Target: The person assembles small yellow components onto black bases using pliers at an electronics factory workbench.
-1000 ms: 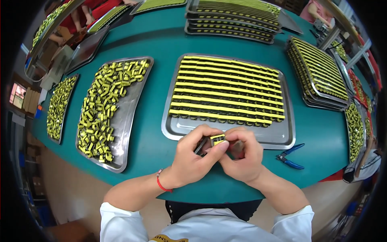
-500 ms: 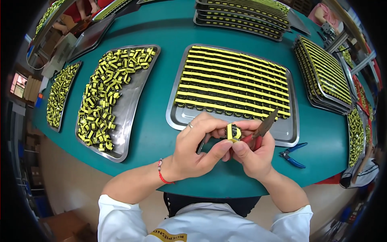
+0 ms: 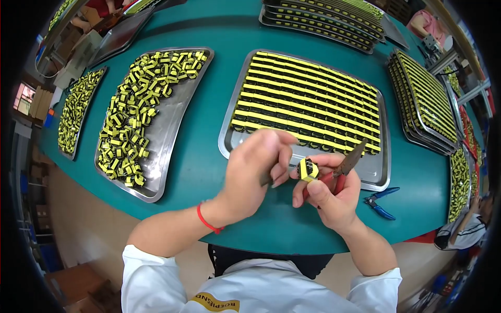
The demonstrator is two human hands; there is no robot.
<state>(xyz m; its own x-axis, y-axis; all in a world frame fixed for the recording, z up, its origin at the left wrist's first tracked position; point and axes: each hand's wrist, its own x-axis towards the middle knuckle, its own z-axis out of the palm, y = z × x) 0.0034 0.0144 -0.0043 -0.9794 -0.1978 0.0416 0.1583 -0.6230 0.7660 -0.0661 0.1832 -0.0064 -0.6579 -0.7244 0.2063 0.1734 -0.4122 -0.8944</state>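
My right hand (image 3: 336, 201) pinches a small yellow-and-black transformer (image 3: 308, 170) between thumb and fingers. Held in the same hand are long-nosed pliers (image 3: 355, 158) with red handles, their dark jaws pointing up and away. My left hand (image 3: 248, 175), slightly blurred, is apart from the transformer, with its fingers curled. Something dark shows by its palm, too covered to name. Just beyond both hands lies a metal tray (image 3: 360, 168) filled with neat rows of like transformers. Blue-handled cutters (image 3: 382, 202) rest on the green table, right of my right hand.
To the left, another metal tray (image 3: 171, 130) carries a loose heap of transformers, with a further heap (image 3: 79, 112) beyond it. Filled trays are stacked at the right (image 3: 406, 122) and at the back (image 3: 318, 32). Other people's arms show at the far edges.
My left hand has come off the transformer and moved up and left, its fingers curling. My right hand keeps the transformer and pliers. The view has shifted slightly.
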